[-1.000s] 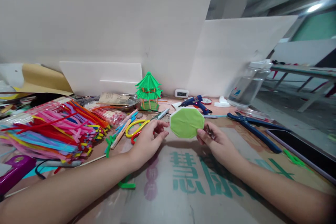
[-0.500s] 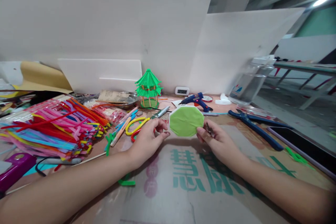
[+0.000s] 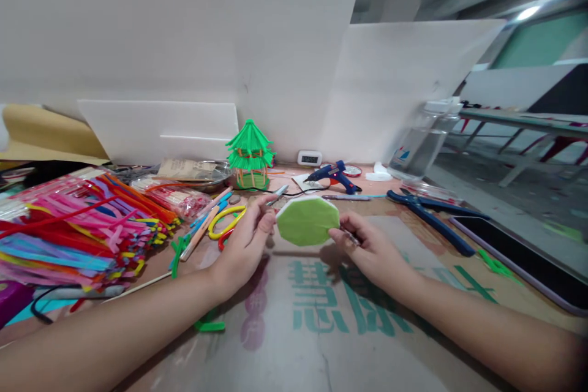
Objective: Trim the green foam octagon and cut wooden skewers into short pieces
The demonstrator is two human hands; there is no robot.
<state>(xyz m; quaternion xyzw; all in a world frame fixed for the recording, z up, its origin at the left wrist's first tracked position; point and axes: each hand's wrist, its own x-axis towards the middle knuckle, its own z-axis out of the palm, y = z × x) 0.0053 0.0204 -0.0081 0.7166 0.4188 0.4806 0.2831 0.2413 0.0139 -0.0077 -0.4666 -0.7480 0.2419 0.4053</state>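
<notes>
A light green octagon panel (image 3: 307,220) with a white edge is held up above the cardboard table covering. My right hand (image 3: 367,248) pinches its right edge between thumb and fingers. A small dark thing also shows among those fingers, too hidden to name. At the left edge, the thumb and fingers of my left hand (image 3: 243,242) close on the panel. Just beyond my left hand lie scissors (image 3: 227,220) with yellow and red handles, partly covered by it. A small green-roofed pagoda model (image 3: 250,156) stands behind the panel.
Colourful pipe cleaners (image 3: 82,226) are heaped at left, near several markers (image 3: 202,226). A blue glue gun (image 3: 335,176), a white digital timer (image 3: 309,157) and a water bottle (image 3: 420,141) stand at the back. Blue pliers (image 3: 432,220) and a phone (image 3: 519,257) lie at right.
My left hand has come up to the panel and now grips its left edge. The panel has tilted and lowered slightly. The whole view has shifted, with objects appearing further left.
</notes>
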